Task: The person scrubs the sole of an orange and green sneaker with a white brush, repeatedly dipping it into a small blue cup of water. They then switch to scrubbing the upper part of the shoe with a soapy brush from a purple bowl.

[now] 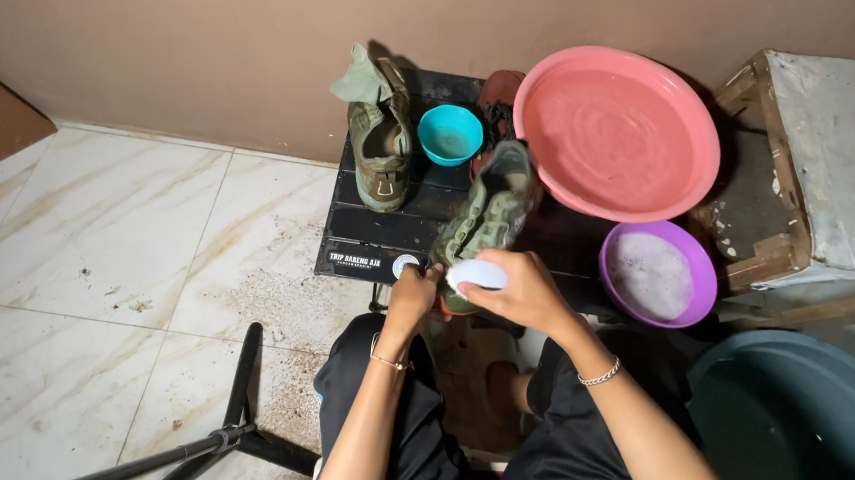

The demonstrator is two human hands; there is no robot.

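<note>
At the table's (369,257) front edge, we are steadying the green shoe (486,218) with our left hand (413,293) clamped on its heel, so our right hand (519,286), closed around a white brush (476,274), can be scrubbing it.

Both arms reach forward, left hand (413,293) and right hand (513,286) curled closed, side by side.

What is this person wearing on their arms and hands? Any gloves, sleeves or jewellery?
No gloves: both hands are bare, and the forearms are uncovered as far as the picture shows. The left hand has a thin gold-coloured bracelet at the wrist. The right hand has a silver-coloured chain bracelet at its wrist. No rings can be made out.
</note>
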